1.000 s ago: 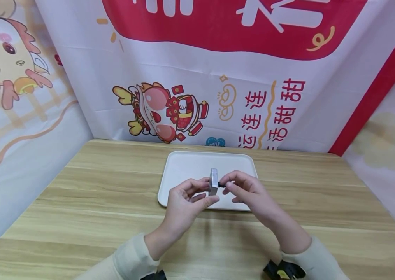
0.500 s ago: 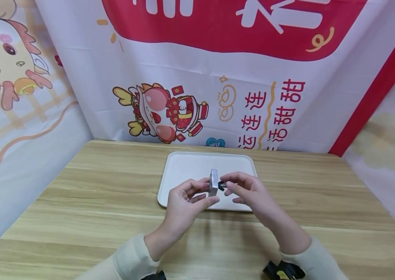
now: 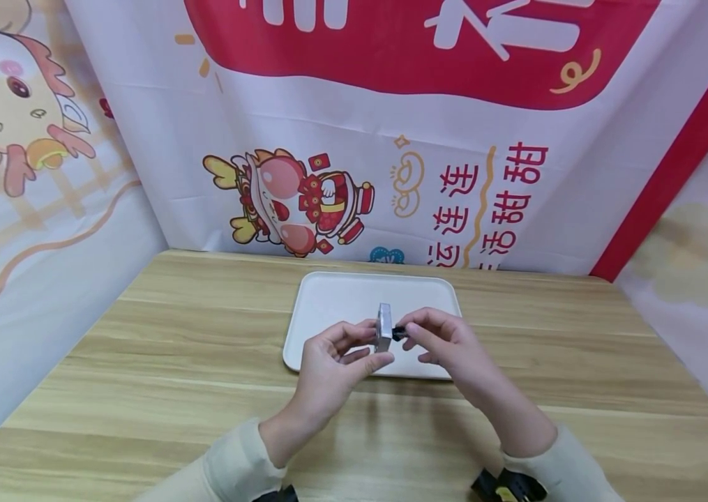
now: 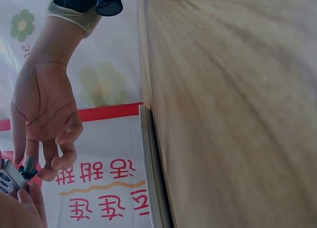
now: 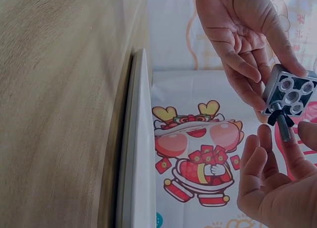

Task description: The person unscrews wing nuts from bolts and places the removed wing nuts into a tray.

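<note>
So my left hand has the metal block clamped between thumb and fingers, up in the air over the near half of the white tray on the wooden table. A bolt sticks out of the block's right-hand face at one corner, with a black wing nut on it close to the face. My right hand is there too, fingers loosely bent. The index looks to be up against the bolt, but I can't tell if the thumb is closed on anything. Only change in the last half second: the wings sit at a different angle, block hasn't budged. I'd take that as the nut turning, tightening or loosening unclear.
</note>
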Tool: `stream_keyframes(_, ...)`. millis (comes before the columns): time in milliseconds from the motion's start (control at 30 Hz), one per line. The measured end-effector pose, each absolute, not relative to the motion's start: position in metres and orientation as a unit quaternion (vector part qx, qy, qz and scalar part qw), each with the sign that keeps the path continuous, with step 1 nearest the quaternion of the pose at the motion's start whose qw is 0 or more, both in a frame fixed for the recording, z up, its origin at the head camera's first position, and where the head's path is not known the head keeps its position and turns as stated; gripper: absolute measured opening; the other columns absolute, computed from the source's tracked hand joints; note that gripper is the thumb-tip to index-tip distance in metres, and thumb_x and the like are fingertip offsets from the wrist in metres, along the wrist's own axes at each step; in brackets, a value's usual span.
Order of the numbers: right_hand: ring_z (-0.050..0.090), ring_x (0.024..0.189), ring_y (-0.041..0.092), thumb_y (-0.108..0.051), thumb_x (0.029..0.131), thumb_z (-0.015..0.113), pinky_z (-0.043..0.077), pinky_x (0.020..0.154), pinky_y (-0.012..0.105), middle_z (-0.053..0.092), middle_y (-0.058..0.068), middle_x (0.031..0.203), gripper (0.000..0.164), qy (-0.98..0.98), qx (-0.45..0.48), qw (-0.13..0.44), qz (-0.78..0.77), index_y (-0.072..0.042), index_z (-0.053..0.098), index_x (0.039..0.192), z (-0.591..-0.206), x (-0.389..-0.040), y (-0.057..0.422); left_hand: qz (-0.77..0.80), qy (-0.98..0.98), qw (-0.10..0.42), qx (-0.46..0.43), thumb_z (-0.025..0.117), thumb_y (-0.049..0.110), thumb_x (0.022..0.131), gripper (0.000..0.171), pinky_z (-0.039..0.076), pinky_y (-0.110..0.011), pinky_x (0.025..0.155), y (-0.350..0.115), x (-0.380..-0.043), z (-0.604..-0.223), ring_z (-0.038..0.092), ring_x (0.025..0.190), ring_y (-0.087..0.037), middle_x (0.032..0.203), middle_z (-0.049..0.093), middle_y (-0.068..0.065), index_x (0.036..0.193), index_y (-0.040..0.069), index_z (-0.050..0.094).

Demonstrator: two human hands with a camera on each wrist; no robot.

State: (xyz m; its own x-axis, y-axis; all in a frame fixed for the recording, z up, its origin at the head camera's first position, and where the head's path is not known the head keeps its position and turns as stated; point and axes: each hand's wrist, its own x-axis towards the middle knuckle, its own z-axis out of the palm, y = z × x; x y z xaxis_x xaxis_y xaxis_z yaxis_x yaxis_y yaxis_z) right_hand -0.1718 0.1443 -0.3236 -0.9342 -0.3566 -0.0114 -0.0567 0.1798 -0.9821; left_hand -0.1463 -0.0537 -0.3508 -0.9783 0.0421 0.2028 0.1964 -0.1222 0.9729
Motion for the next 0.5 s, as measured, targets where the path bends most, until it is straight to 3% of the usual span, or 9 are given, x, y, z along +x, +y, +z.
stream_keyframes(333, 0.059, 0.096, 0.017, -0.024, 0.099, 0.063, 0.050, 0.081, 0.032, 0.065, -0.002, 0.097, 0.021, 0.749, -0.122, 0.107, -0.642, -0.005, 0.065, 0.107, -0.3254, -0.1713, 0.1437, -0.744, -0.659, 0.054, -0.094, 0.085, 0.000, 0.073, 0.032, 0.058, -0.038, 0.094, -0.0527, -0.1455, -0.3510, 0.069, 0.110, -0.018, 0.120, 0.072, -0.011, 0.100, -0.003, 0.068)
stream_keyframes(500, 0.060, 0.095, 0.016, -0.023, 0.098, 0.064, 0.052, 0.077, 0.029, 0.063, 0.002, 0.101, 0.027, 0.752, -0.122, 0.114, -0.638, -0.002, 0.061, 0.115, -0.3247, -0.1714, 0.1437, -0.747, -0.656, 0.057, -0.096, 0.085, -0.001, 0.073, 0.032, 0.058, -0.037, 0.093, -0.0530, -0.1451, -0.3503, 0.069, 0.109, -0.018, 0.121, 0.072, -0.012, 0.100, -0.003, 0.068)
